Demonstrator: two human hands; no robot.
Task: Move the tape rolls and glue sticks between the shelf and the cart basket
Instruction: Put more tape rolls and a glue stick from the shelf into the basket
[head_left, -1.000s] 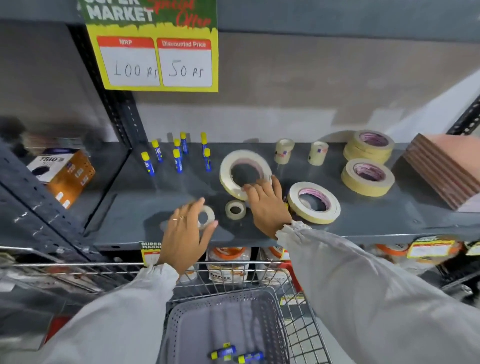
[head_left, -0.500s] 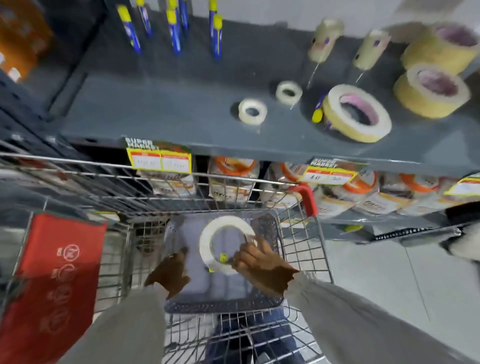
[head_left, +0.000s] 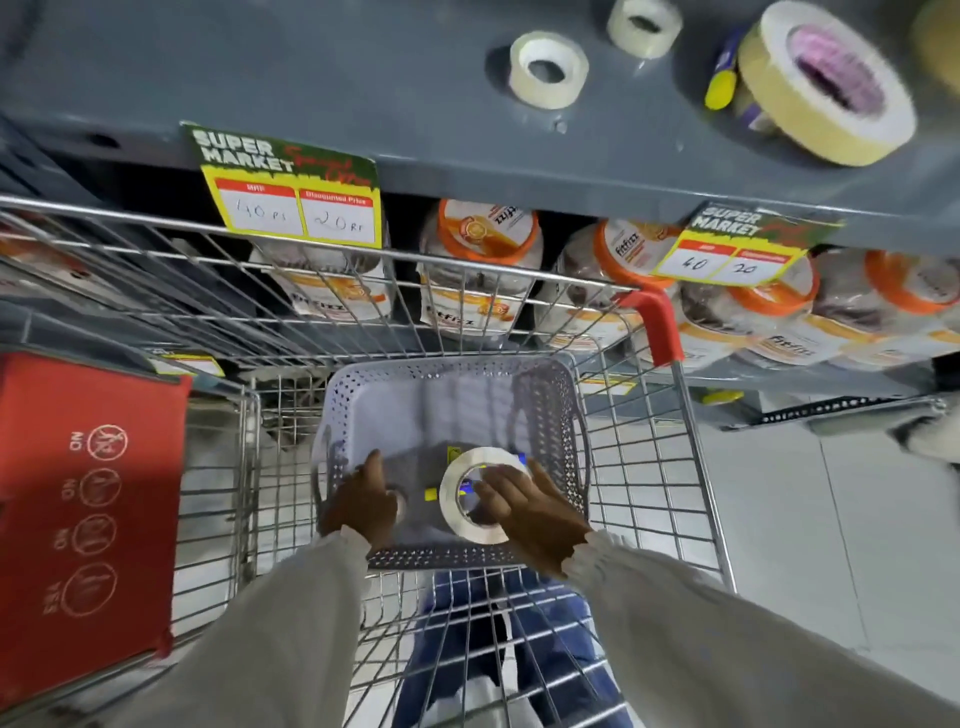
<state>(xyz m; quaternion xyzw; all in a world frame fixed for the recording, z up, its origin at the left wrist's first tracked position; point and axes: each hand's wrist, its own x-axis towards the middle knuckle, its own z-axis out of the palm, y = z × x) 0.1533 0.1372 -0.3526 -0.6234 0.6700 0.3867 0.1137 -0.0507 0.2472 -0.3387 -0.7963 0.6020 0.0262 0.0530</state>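
Observation:
Both hands are down inside the lavender perforated basket (head_left: 447, 371) in the wire cart. My right hand (head_left: 535, 519) grips a large white tape roll (head_left: 451, 512), tilted just above the basket floor. My left hand (head_left: 361, 506) is curled over a small tape roll (head_left: 400, 506), which is mostly hidden. Blue and yellow glue sticks (head_left: 431, 493) lie on the basket floor under the large roll. On the grey shelf (head_left: 311, 78) above lie two small white rolls (head_left: 548, 70) (head_left: 644, 23), a big cream roll (head_left: 826, 83) and a glue stick (head_left: 722, 80) beside it.
The wire cart rim (head_left: 311, 260) sits close under the shelf edge, with a red corner guard (head_left: 660, 325) on the right. A red seat flap (head_left: 88, 519) fills the cart's left side. Orange-lidded jars (head_left: 485, 234) line the lower shelf behind yellow price tags (head_left: 296, 205).
My hands left the shelf and came down into the basket, the right one carrying the large white roll. Since half a second ago both hands have sunk lower in the basket.

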